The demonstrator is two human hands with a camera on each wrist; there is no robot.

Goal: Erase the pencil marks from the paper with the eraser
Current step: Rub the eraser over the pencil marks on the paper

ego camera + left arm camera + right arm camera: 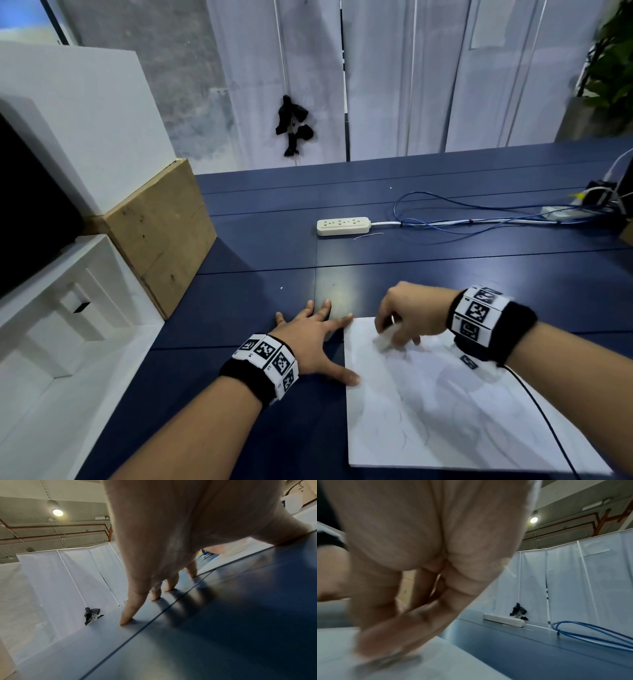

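A white paper (445,411) with faint pencil marks (411,425) lies on the blue table (267,308) at the lower right. My left hand (322,342) lies flat with fingers spread on the table beside the sheet, its thumb pressing on the paper's left edge. In the left wrist view the fingertips (125,620) touch the tabletop. My right hand (394,337) is curled over the sheet's top left part, pinching a pale eraser (386,334) that is blurred and mostly hidden. The right wrist view shows the blurred fingers (388,635) down on the paper (445,666).
A cream power strip (342,226) and a looped blue cable (462,219) lie farther back on the table. A cardboard box (164,233) and white boxes (68,308) stand along the left. White curtains hang behind the table's far edge.
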